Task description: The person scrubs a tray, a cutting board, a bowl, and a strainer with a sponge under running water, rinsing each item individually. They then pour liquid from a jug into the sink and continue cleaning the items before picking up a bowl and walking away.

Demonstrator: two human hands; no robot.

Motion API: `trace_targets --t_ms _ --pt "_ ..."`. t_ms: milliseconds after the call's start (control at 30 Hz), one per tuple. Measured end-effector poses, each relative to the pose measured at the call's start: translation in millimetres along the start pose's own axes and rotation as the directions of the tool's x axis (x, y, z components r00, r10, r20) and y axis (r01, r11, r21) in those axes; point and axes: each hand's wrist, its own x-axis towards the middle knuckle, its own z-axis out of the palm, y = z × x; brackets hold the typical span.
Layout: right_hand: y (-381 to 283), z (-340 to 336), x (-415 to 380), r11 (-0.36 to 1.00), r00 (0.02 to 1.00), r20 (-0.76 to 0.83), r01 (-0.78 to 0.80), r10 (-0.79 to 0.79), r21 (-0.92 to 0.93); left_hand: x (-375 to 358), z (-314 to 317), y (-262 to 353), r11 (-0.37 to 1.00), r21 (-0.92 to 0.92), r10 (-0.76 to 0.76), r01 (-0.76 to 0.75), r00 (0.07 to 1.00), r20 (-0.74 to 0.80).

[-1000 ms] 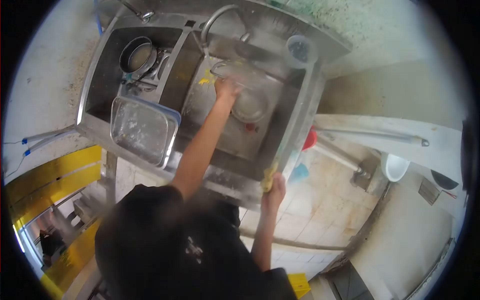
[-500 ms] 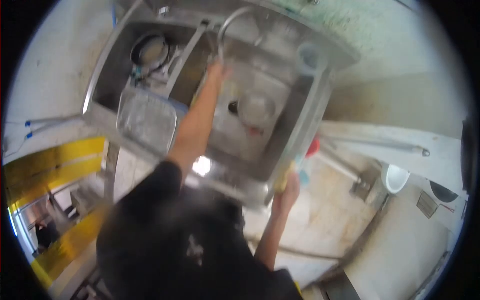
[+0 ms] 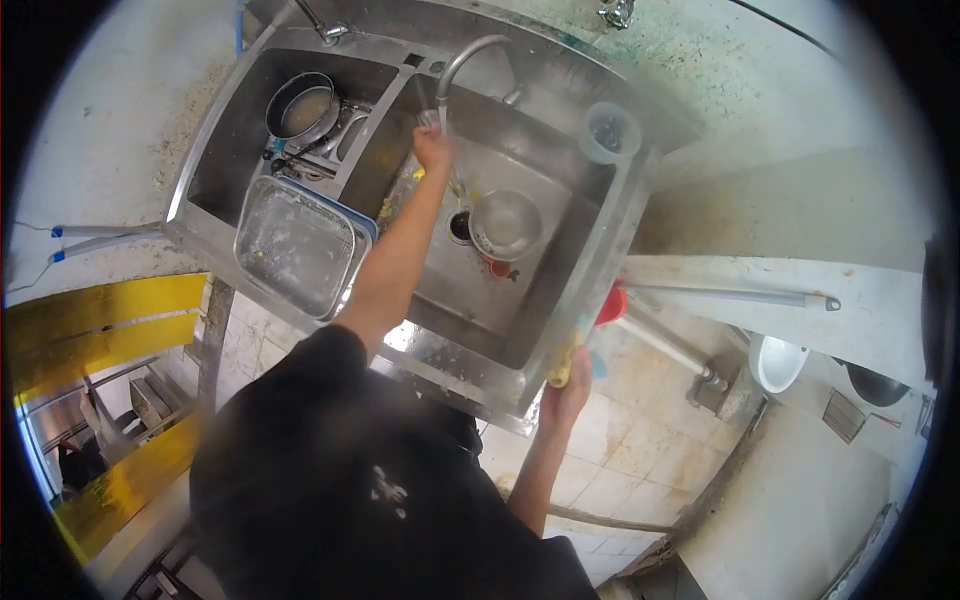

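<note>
My left hand [image 3: 433, 150] is closed beneath the curved tap [image 3: 478, 45], over the larger sink basin. It grips a small clear cup [image 3: 429, 119], partly hidden by the fingers. My right hand [image 3: 566, 392] is at the sink's front right corner, its fingers closed around a long yellow object [image 3: 562, 370] whose kind I cannot make out. Between the hands, a round metal bowl [image 3: 506, 226] sits on the basin floor beside the dark drain [image 3: 460, 227]. A small red-orange thing [image 3: 499, 268] lies by the bowl, and yellow scraps [image 3: 386, 208] cling near the basin's left wall.
In the left basin stands a dark-rimmed pot [image 3: 303, 106] with utensils beside it. A rectangular metal tray [image 3: 297, 247] rests across the front left edge. A clear plastic tub [image 3: 609, 133] sits at the back right corner. Something red [image 3: 612, 303] shows beyond the right rim.
The view has sharpened and shifted slightly. My left hand stays beneath the tap, now turned a little with the clear cup visible. My right hand remains at the sink corner with the yellow object.
</note>
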Motion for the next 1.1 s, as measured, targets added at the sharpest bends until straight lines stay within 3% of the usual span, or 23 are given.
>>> trace_targets --t_ms 67,200,267,300,333,367,400,467,533,600,633,700,767,833,900,933,1000,1033,1100 --pt "0.0 3.4 0.3 0.999 1.0 -0.001 -0.024 0.024 -0.04 -12.9 -17.9 -33.8 1.0 0.006 0.023 -0.023 0.998 0.054" --pt "4.3 1.8 14.8 0.985 0.991 0.044 -0.123 0.13 -0.124 -61.4 -62.7 34.5 0.991 -0.116 -0.039 0.066 0.974 0.223" --pt "14.9 -4.7 32.6 0.942 0.984 0.153 -0.037 0.093 -0.333 -69.3 -73.9 66.0 0.985 -0.095 -0.095 0.142 0.918 0.384" --pt "14.4 2.3 38.5 0.885 0.981 0.192 0.052 0.042 -0.462 -75.2 -81.5 81.2 0.986 -0.092 -0.091 0.137 0.918 0.387" --pt "15.4 11.1 43.9 0.806 0.972 0.234 0.139 0.0 -0.576 -87.5 -93.6 94.5 1.0 -0.004 -0.012 0.015 0.903 0.429" --pt "16.6 28.0 48.6 0.802 0.958 0.287 0.186 -0.019 -0.567 -99.6 -106.7 104.8 0.99 0.08 0.061 -0.113 0.876 0.478" --pt "15.1 50.8 54.7 0.8 0.939 0.34 0.235 -0.041 -0.553 -110.9 -118.6 112.0 0.988 0.085 0.069 -0.126 0.872 0.485" --pt "8.3 102.7 61.8 0.682 0.821 0.545 0.499 -0.173 -0.535 -135.8 -144.7 122.6 0.864 0.151 0.334 -0.48 0.772 0.54" --pt "0.4 152.3 61.4 0.465 0.644 0.68 0.75 -0.351 -0.47 -153.4 -163.3 135.3 0.864 0.136 0.333 -0.484 0.754 0.566" --pt "0.6 186.5 61.0 0.21 0.464 0.792 0.886 -0.397 -0.414 -175.7 -184.9 156.1 0.87 0.12 0.325 -0.478 0.74 0.589" --pt "3.9 188.2 55.1 0.211 0.466 0.79 0.885 -0.4 -0.415 -186.1 -195.4 174.9 0.865 0.109 0.331 -0.49 0.72 0.609" --pt "8.1 199.0 49.4 0.14 0.289 0.917 0.956 -0.274 -0.259 -191.7 -209.7 190.0 0.85 0.086 0.359 -0.52 0.691 0.627" --pt "3.4 208.7 59.3 0.08 0.311 0.91 0.95 -0.274 -0.301 -198.8 -222.5 191.4 0.789 -0.005 0.473 -0.614 0.602 0.644" --pt "9.4 199.2 48.0 0.034 0.357 0.893 0.932 -0.273 -0.362 -205.5 -239.1 194.1 0.802 0.005 0.451 -0.597 0.611 0.651" --pt "2.8 196.7 21.1 -0.012 0.121 0.959 0.992 -0.256 -0.129 -199.4 -239.0 206.9 0.805 -0.006 0.458 -0.594 0.614 0.643" --pt "0.8 195.1 20.3 -0.006 0.134 0.959 0.99 -0.25 -0.14 -204.0 -247.2 208.2 0.814 0.012 0.416 -0.581 0.597 0.686" --pt "-10.6 207.3 32.3 -0.013 0.611 0.783 0.787 -0.118 -0.616 -208.9 -250.5 212.3 0.817 0.017 0.388 -0.576 0.572 0.723" --pt "-8.1 200.3 23.8 -0.009 0.615 0.779 0.784 -0.122 -0.621 -212.2 -253.4 213.5 0.806 -0.015 0.423 -0.591 0.559 0.713" --pt "-9.0 203.4 7.6 0.075 0.402 0.877 0.915 -0.262 -0.397 -201.4 -247.5 221.6 0.777 -0.064 0.488 -0.626 0.535 0.69"
